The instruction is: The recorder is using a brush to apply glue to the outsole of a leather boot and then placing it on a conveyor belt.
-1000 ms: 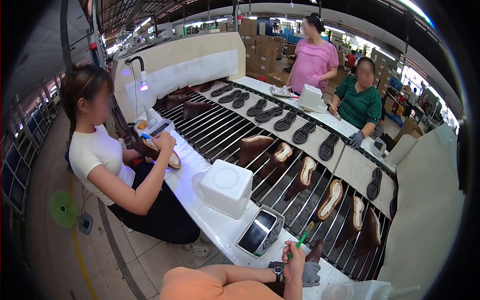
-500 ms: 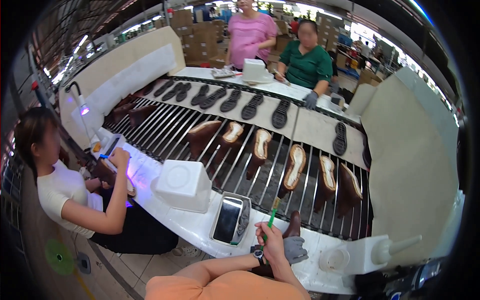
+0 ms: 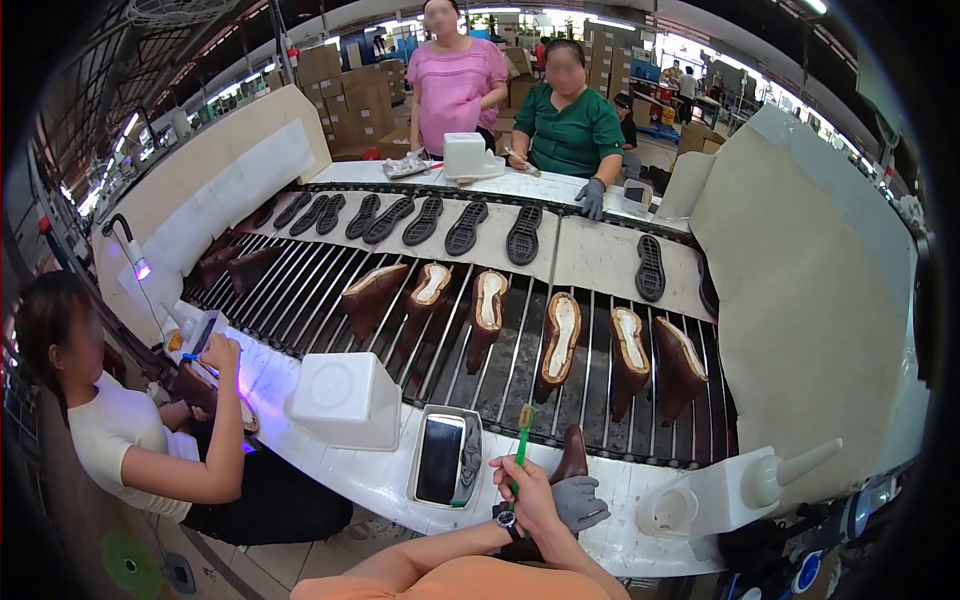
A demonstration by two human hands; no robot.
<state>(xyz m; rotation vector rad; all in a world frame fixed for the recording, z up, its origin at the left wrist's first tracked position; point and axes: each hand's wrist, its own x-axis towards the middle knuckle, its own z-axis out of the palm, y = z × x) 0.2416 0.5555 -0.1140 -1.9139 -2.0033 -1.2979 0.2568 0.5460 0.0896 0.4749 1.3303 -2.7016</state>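
Note:
My right hand (image 3: 526, 490), bare, is closed around a thin brush (image 3: 522, 445) with a green handle, its bristles pointing away from me. Crossing beneath it is my left arm with a wristwatch. My left hand (image 3: 578, 503), in a grey glove, is closed on a dark brown boot (image 3: 571, 456), which lies over the near table edge. The glove and my right hand hide much of that boot. Just past the brush, a brown boot (image 3: 559, 345) with a pale whitish bottom rests sole-up on the rack of metal bars.
Several upturned boots (image 3: 487, 310) sit on the barred conveyor (image 3: 420, 370); black soles (image 3: 523, 235) line the strip behind. On my table (image 3: 350, 470) are a white container (image 3: 345, 400), a tray with a phone (image 3: 440, 460), and a white bottle (image 3: 735, 490) with a cup. Co-workers stand opposite and sit left.
My view has tilted up and turned slightly right, so the scene sits lower and further left. Both hands keep hold of the brush and the boot.

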